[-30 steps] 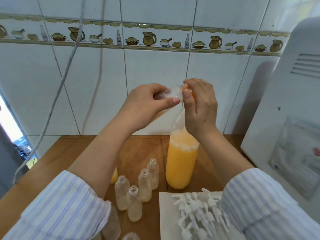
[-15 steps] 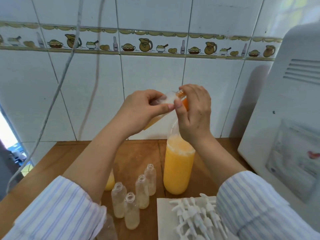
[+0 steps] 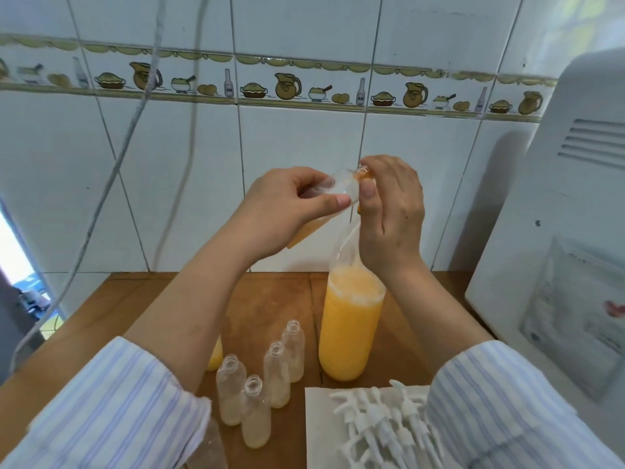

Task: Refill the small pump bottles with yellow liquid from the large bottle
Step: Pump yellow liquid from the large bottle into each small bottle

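While my left grip (image 3: 287, 204) pinches the tilted small bottle (image 3: 333, 191) mid-frame | right grip (image 3: 392, 211) wraps the large bottle (image 3: 350, 319) neck | risk: mouths misalign, yellow liquid spills onto the table (image 3: 142, 299).

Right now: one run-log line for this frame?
left hand: holds tilted small bottle | right hand: grips large bottle neck | small bottle's mouth by large bottle's top | four open bottles waiting

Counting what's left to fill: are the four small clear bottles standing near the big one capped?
Uncapped. All four small clear plastic bottles show open necks; the white pump tops lie on paper.
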